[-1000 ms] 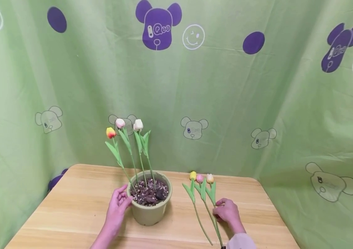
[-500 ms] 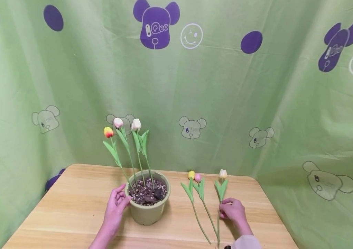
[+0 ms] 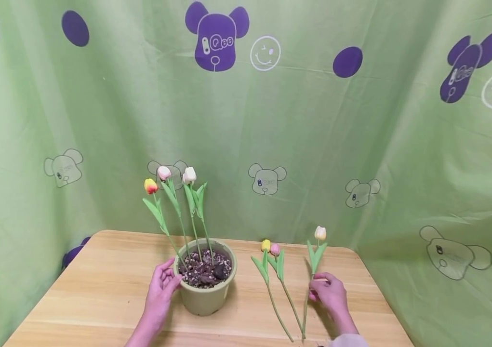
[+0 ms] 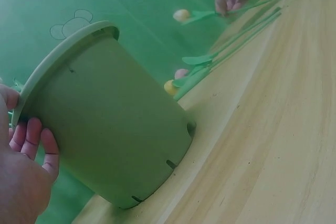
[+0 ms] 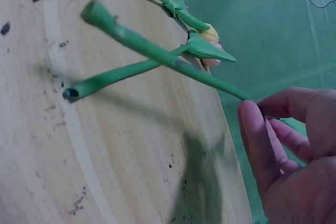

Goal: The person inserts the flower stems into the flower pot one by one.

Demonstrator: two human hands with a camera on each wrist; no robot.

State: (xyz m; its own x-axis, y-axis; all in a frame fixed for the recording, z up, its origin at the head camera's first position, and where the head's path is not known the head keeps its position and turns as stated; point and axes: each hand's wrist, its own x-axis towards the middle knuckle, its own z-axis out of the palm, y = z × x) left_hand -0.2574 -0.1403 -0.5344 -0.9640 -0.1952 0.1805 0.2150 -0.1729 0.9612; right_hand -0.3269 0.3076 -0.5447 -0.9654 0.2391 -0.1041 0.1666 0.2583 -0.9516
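The right hand (image 3: 330, 294) pinched a cream tulip (image 3: 320, 233) by its stem, bloom tilted up and away, right of the pot (image 3: 206, 295) that the left hand's (image 3: 159, 295) relaxed fingers touched.

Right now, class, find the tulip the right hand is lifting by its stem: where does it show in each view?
Head: the cream tulip rises right of centre, its stem pinched by the right hand.
Left wrist: top centre, bloom pointing left.
Right wrist: only its stem, crossing the upper left.
Shared landmark: the two tulips lying on the table.
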